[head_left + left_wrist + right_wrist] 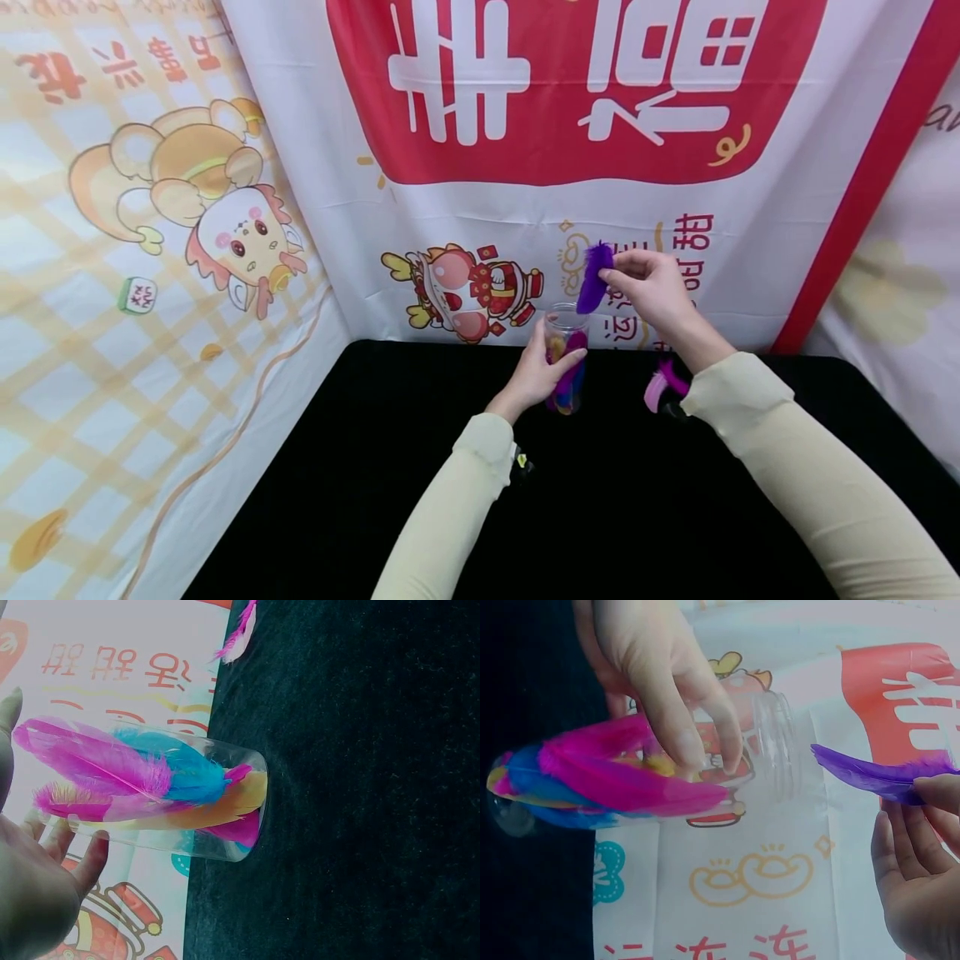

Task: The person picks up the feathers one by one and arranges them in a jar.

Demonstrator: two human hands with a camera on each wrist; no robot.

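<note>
A clear jar (567,317) stands near the back of the black table, with pink, blue and yellow feathers (187,780) inside. My left hand (536,371) grips its side, thumb and fingers around the wall. Above and just right of the jar's open mouth (780,746), my right hand (651,283) pinches a purple feather (594,279) between thumb and forefinger. In the right wrist view, the feather's tip points at the mouth, a small gap apart from it. The jar's base shows in the left wrist view.
Pink feathers (662,387) lie on the black table (600,508) to the right of the jar, partly behind the right sleeve. Directly behind the table hangs a printed white and red cloth (360,217). A patterned cloth (187,350) stands along the left side.
</note>
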